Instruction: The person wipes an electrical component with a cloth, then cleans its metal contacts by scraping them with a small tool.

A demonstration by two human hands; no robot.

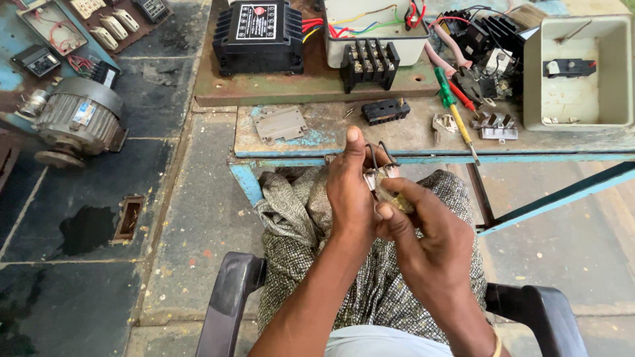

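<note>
Currently I am looking down at my two hands, held together above my lap in front of the counter's (317,142) near edge. My left hand (350,198) is closed around a small pale electrical part with dark wire loops (378,165) rising from its top, thumb pointing straight up beside it. My right hand (423,231) pinches the lower end of the same part, where something brass-coloured shows between the fingertips. Both hands grasp it; neither is free.

I judge the step to be fine work on this part — seating or freeing a small piece at its base. The next move would call for a steady left grip while the right fingertips turn or press; exactly what they touch is hidden behind the fingers.

On the counter beyond lie a black terminal block (385,110), a grey metal plate (282,123), a green-handled screwdriver (452,109) with a red-handled one beside it, and some small metal clips. Further back stand a black boxy electrical unit (259,36), a cream housing with coloured wires (374,30) and an open grey enclosure (579,73). An electric motor (76,119) sits on the floor to the left.

Nothing blocks the hands, though the screwdrivers lie well apart — reaching one would mean letting go with one hand.
</note>
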